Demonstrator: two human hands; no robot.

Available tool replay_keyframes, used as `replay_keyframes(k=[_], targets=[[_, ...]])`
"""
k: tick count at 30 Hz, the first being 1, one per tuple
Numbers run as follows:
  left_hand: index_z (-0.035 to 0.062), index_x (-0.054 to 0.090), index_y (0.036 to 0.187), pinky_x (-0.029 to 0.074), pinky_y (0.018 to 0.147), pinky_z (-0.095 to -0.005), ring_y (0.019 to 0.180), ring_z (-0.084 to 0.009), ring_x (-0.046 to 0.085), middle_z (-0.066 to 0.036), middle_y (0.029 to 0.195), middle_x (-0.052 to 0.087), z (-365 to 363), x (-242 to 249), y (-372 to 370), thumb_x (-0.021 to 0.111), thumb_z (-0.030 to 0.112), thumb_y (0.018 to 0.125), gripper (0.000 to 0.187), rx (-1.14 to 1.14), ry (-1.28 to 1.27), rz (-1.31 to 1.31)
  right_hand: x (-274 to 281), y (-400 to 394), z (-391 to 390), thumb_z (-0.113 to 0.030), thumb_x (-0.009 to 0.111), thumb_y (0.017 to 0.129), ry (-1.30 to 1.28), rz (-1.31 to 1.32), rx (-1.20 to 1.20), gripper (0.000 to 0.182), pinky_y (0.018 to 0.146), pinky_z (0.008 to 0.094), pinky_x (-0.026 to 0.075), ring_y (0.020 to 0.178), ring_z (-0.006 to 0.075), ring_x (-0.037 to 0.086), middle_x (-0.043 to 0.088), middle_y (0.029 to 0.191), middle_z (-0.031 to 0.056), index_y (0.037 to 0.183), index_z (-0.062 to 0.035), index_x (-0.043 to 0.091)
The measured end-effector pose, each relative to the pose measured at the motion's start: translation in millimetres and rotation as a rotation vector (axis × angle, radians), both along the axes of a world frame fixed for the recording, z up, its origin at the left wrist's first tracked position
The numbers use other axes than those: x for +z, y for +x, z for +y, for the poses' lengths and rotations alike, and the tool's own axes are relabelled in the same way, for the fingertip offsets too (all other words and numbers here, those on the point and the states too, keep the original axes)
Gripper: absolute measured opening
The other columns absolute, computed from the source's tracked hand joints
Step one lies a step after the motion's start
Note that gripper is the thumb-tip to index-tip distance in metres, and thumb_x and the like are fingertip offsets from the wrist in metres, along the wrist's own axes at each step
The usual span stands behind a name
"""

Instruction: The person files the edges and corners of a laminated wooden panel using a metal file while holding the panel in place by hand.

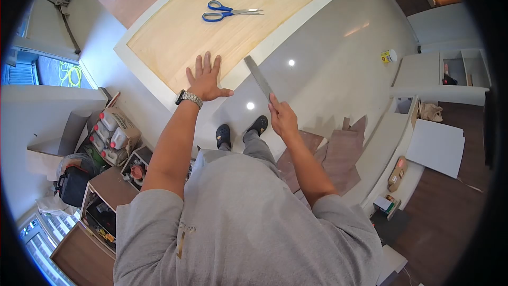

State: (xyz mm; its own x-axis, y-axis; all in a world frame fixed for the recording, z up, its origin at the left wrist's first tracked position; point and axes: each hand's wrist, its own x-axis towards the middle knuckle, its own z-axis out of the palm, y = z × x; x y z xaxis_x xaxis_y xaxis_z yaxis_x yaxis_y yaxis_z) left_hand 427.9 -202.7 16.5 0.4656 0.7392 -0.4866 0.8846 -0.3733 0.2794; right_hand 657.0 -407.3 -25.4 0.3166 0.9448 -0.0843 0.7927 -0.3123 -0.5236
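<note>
A large wooden panel (180, 37) with a white border lies in front of me. My left hand (205, 80) rests on its near corner, fingers spread, holding nothing; a metal watch (189, 98) is on that wrist. My right hand (283, 118) is closed around the lower end of a long flat grey metal bar (257, 76), perhaps a file. The bar's far end meets or overlaps the panel's white edge; whether it touches cannot be told. Blue-handled scissors (225, 12) lie on the panel beyond my left hand, blades pointing right.
Brown sheet pieces (338, 153) lie on the floor at right. A box of plastic bottles (114, 135) and a wooden tool cabinet (114, 185) stand at left. A yellow-and-white can (389, 56) and white boards (436, 148) are at far right.
</note>
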Motion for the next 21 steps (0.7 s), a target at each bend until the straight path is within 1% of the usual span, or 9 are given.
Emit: replay_keyframes(k=[2,5,8,11,14,17,20,21], targets=[[0.0204,0.001,0.164,-0.001,0.115,-0.0712,0.155,-0.0403,-0.013,-0.018,0.169,-0.010,4,-1,1,0.077,0.080,0.059,0.142,0.003,0.005,0.006,-14,8,35,-0.033,0.055,0.101,0.049,-0.090,0.042,0.037,0.071,0.0490,0.052,0.078,0.0377,0.063,0.059,0.086,0.0152,0.138,-0.0288,0.060],[0.0200,0.002,0.164,-0.001,0.116,-0.0707,0.155,-0.0399,-0.013,-0.018,0.169,-0.009,-3,0,-1,0.077,0.077,0.062,0.139,0.005,-0.015,0.005,1,12,93,-0.034,0.056,0.101,0.098,-0.047,0.044,0.037,0.071,0.0499,0.052,0.077,0.0378,0.063,0.059,0.085,0.0160,0.137,-0.0279,0.061],[0.0198,0.002,0.164,-0.002,0.116,-0.0704,0.155,-0.0397,-0.012,-0.017,0.169,-0.009,-2,7,3,0.077,0.076,0.065,0.137,0.002,-0.014,0.006,14,11,84,-0.034,0.056,0.101,0.056,-0.132,0.039,0.036,0.072,0.0499,0.052,0.078,0.0385,0.063,0.059,0.083,0.0164,0.135,-0.0261,0.064],[0.0197,0.001,0.164,-0.002,0.116,-0.0704,0.155,-0.0397,-0.012,-0.017,0.169,-0.009,0,9,3,0.077,0.076,0.065,0.136,0.007,-0.010,0.005,5,9,23,-0.034,0.055,0.101,0.029,-0.003,0.015,0.037,0.072,0.0508,0.052,0.078,0.0401,0.063,0.059,0.082,0.0180,0.137,-0.0254,0.062],[0.0196,0.002,0.164,-0.002,0.116,-0.0704,0.155,-0.0398,-0.012,-0.017,0.169,-0.009,0,6,0,0.077,0.076,0.064,0.137,0.007,-0.008,0.017,6,14,28,-0.034,0.054,0.101,-0.023,-0.052,0.024,0.039,0.072,0.0510,0.052,0.079,0.0405,0.063,0.061,0.084,0.0188,0.139,-0.0263,0.059],[0.0198,0.003,0.164,-0.001,0.115,-0.0712,0.155,-0.0405,-0.011,-0.018,0.169,-0.008,-1,2,1,0.076,0.077,0.064,0.137,0.001,-0.004,-0.002,2,32,101,-0.035,0.053,0.102,0.039,-0.133,0.048,0.040,0.072,0.0514,0.052,0.079,0.0403,0.063,0.061,0.085,0.0193,0.141,-0.0287,0.057],[0.0199,0.002,0.164,0.000,0.115,-0.0720,0.155,-0.0409,-0.011,-0.018,0.169,-0.009,-2,-1,-1,0.076,0.078,0.063,0.137,-0.002,-0.004,-0.001,6,41,119,-0.035,0.052,0.102,0.045,-0.129,0.053,0.038,0.072,0.0516,0.051,0.079,0.0406,0.063,0.061,0.085,0.0197,0.140,-0.0308,0.057],[0.0200,0.002,0.164,0.000,0.115,-0.0723,0.155,-0.0410,-0.011,-0.017,0.169,-0.009,2,0,0,0.076,0.078,0.063,0.138,0.002,-0.005,-0.003,4,41,108,-0.035,0.052,0.102,0.053,-0.128,0.057,0.038,0.072,0.0515,0.051,0.079,0.0406,0.063,0.061,0.086,0.0199,0.140,-0.0306,0.057]])
